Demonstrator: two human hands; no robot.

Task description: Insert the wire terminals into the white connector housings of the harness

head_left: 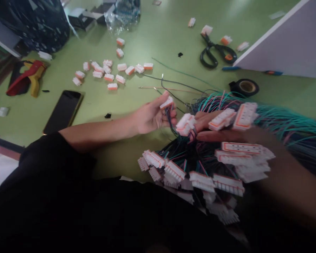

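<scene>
Between the thumb and fingers of my left hand [151, 116] is a small white wire connector [167, 103] with an orange stripe, its dark wires hanging down. My right hand [208, 126] is closed around wires just behind another white connector [185, 124]; its fingers are partly hidden by connectors. More white connectors [222, 118] lie over the back of that hand. Below both hands, a thick wire bundle [181, 147] ends in several long white connectors [201, 181] hanging near my body. Green, pink and dark wires [287, 119] run off to the right.
Loose small connectors [109, 77] are scattered on the green table [94, 45]. A phone [63, 111] and a red-and-yellow clamp [28, 77] lie left. Black scissors [217, 52], a tape roll [244, 87] and a pale panel [287, 42] are at the right. Single loose wires [179, 81] stretch across the middle.
</scene>
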